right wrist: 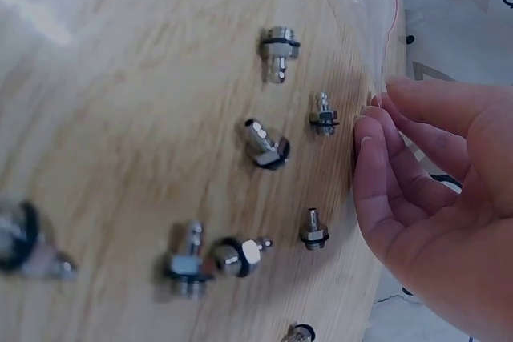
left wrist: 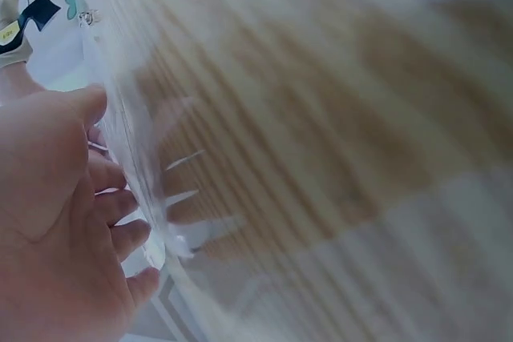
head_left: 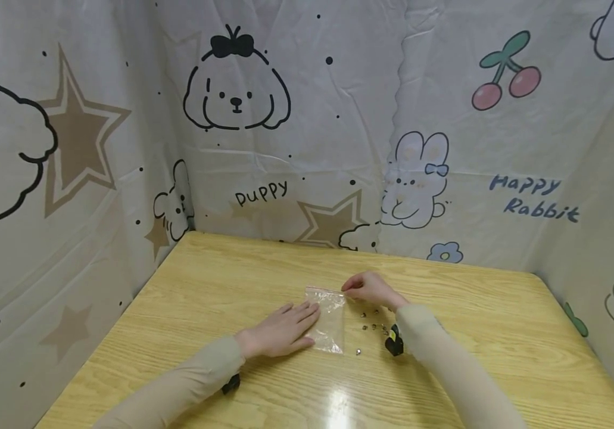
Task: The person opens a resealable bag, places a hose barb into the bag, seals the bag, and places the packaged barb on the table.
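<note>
Between the worktop's [head_left: 221, 280] left and right edges, well in from its far edge, I have a clear bag [head_left: 330, 325], its red-lined strip [head_left: 325, 291] turned toward that far edge. My left hand [head_left: 280, 332] rests palm down on the bag's left side, its fingers [left wrist: 131, 238] released and nearly straight, slightly spread. My right hand [head_left: 372, 289] is at the bag's far right corner, its thumb and fingers grasping that corner in a pinch. Toward the worktop's right edge, apart from the bag, I see several metal fittings [right wrist: 323, 114] scattered, with dark rings round them; one lies nearer me than the others, just beside the bag's near right corner. I have a black camera [head_left: 394, 344] showing at each wrist. Behind the far edge hangs a pale curtain [head_left: 296, 137] printed with puppies, stars and a rabbit
</note>
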{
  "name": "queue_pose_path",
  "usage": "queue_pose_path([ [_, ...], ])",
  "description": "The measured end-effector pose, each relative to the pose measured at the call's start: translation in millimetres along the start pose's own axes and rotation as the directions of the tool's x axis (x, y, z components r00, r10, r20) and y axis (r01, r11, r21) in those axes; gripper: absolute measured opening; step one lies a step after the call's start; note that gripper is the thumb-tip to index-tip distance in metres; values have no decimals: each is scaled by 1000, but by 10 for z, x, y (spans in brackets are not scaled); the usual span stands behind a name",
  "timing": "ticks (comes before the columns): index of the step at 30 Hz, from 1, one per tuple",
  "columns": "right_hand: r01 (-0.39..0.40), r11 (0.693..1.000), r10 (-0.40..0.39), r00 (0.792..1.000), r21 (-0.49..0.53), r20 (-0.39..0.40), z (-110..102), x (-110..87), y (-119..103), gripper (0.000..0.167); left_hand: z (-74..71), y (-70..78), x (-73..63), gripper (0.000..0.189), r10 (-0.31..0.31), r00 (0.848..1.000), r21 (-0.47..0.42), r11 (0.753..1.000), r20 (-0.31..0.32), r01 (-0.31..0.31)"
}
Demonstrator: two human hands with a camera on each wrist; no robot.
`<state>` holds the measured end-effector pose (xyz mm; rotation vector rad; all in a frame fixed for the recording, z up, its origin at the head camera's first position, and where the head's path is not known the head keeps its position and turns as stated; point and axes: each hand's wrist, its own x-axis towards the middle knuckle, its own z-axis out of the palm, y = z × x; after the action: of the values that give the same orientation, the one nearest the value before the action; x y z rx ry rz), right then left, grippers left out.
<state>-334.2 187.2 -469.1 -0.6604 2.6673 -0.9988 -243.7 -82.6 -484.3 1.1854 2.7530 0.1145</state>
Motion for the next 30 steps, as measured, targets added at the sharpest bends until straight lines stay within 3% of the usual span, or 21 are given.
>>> queue_pose_path([
  [14, -15, 1000, 15, 998, 0, 62, 2, -20, -32, 5, -20, 12, -7, 56, -3, 1000, 17, 1000, 4, 2],
  [23, -19, 999, 21, 998, -33, 61, 57, -9, -110, 16, -31, 20, 4, 55, 42, 999, 38, 998, 0, -42],
  [30, -38, 999, 40, 996, -20, 76, 60, -46, -137, 11, -57, 16, 11, 56, -9, 1000, 20, 1000, -6, 10],
])
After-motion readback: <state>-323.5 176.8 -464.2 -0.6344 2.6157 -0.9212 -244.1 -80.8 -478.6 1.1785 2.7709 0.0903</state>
